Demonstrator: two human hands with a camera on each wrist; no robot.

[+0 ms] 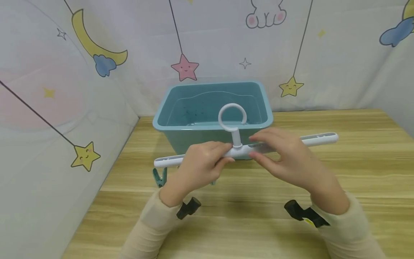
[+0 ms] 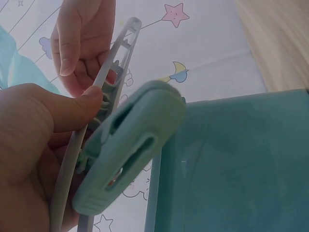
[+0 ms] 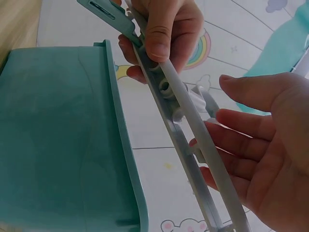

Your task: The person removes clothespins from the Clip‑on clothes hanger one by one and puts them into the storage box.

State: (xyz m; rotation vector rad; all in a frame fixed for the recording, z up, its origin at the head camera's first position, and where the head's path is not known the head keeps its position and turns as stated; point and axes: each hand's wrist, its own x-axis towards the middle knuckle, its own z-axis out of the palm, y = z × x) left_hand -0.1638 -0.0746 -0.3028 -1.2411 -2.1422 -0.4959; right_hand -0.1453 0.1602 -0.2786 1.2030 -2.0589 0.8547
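Far left: hanging fabric backdrop (image 1: 32, 201), printed with a crescent moon (image 1: 88, 43) and, lower, a smiling yellow star (image 1: 85, 155).

White plastic hanger (image 1: 240, 151) held across the middle, above the wood-grain surface (image 1: 236, 223) and in front of the teal bin; bar slightly tilted, right end higher in the head view. Its left end extends past the left hand. Below that end, a green clothes clip (image 1: 160, 183), partly hidden by the left wrist. Left wrist view: a green clip (image 2: 130, 150) up close at the bar, beside the thumb; whether it is the same one, cannot tell.

Left hand (image 1: 200, 162): thumb and fingers closed on the bar in a pinch, just left of the hook. Black wrist device (image 1: 189, 208) at the cuff.

Centre: teal bin (image 1: 194, 127) stands on the surface behind the hanger, open side up; small dark marks inside. Round white hook (image 1: 237, 138) rises from the bar between the hands, overlapping the bin in view.

Right hand (image 1: 288, 154): thumb and fingers well spread, fingertips at the bar, thumb clear of it in the right wrist view; no firm grip. Second black wrist device (image 1: 305, 213) at that cuff. Hanger's right end extends beyond.
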